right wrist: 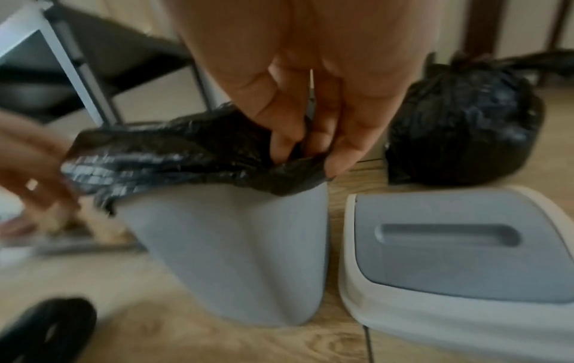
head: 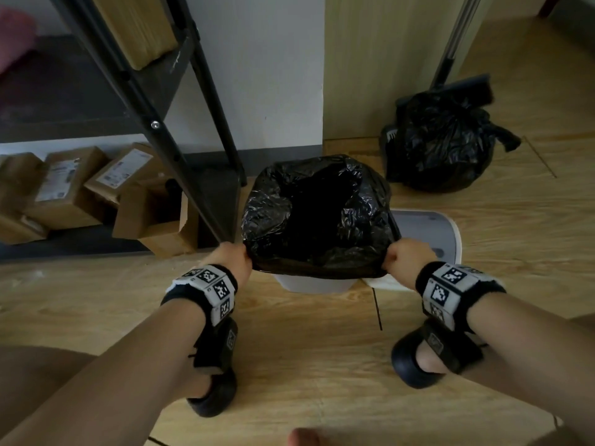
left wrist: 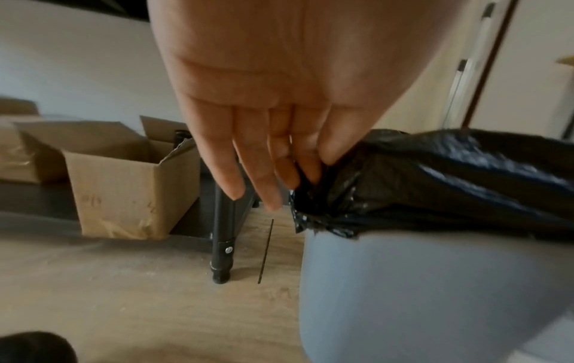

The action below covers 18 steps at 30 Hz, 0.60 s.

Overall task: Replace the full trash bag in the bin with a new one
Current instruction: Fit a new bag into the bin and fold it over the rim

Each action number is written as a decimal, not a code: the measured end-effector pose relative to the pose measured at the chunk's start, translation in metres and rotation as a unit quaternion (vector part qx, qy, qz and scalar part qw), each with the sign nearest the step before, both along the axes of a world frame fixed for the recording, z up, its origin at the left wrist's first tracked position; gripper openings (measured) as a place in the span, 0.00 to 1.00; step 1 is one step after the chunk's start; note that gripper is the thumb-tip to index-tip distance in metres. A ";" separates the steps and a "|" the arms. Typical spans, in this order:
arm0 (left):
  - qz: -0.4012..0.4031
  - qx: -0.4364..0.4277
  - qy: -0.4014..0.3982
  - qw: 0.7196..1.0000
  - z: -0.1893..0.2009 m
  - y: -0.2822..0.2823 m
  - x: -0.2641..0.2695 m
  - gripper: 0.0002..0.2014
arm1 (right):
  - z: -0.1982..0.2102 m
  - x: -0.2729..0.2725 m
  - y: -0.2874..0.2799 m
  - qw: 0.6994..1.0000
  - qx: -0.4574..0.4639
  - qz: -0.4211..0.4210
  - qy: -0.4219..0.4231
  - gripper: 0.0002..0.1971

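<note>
A new black trash bag (head: 318,214) lines the pale grey bin (head: 314,284), its mouth spread open. My left hand (head: 235,257) pinches the bag's near-left edge (left wrist: 313,186) at the rim, above the bin wall (left wrist: 419,294). My right hand (head: 402,259) pinches the near-right edge (right wrist: 292,172) and holds it over the bin (right wrist: 248,258). The full bag (head: 441,143), tied shut, sits on the floor at the back right; the right wrist view shows this full bag (right wrist: 459,137) behind the lid.
The bin's lid (head: 428,226) lies flat on the wooden floor right of the bin; its handle recess (right wrist: 447,235) faces up. A black metal shelf leg (left wrist: 222,245) stands close on the left, with cardboard boxes (head: 74,188) beside it. My sandalled feet (head: 431,355) stand in front.
</note>
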<state>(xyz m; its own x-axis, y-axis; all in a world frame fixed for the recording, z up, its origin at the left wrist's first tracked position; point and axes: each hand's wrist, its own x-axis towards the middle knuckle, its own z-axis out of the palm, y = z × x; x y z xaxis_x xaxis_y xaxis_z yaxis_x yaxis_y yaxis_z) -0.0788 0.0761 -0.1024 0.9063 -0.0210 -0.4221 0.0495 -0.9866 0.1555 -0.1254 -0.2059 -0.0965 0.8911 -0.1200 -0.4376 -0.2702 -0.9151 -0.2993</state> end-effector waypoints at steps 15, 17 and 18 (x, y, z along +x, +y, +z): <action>0.179 -0.289 0.043 0.939 -0.010 -0.010 0.031 0.18 | -0.026 0.040 -0.014 0.948 0.198 -0.247 0.015 0.16; 0.178 -0.272 0.057 0.944 -0.011 -0.008 0.031 0.21 | -0.024 0.038 -0.015 0.938 0.216 -0.270 0.037 0.14; 0.171 -0.260 0.053 0.949 -0.011 -0.008 0.032 0.22 | -0.021 0.037 -0.015 0.937 0.213 -0.275 0.041 0.12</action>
<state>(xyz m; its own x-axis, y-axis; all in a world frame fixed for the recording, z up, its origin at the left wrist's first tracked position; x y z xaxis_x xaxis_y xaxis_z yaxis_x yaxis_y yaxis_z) -0.0471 0.0676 -0.1138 0.8508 0.0358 -0.5243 0.3949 -0.7018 0.5929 -0.0879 -0.2210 -0.1173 0.7066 -0.3499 -0.6151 -0.7043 -0.4324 -0.5631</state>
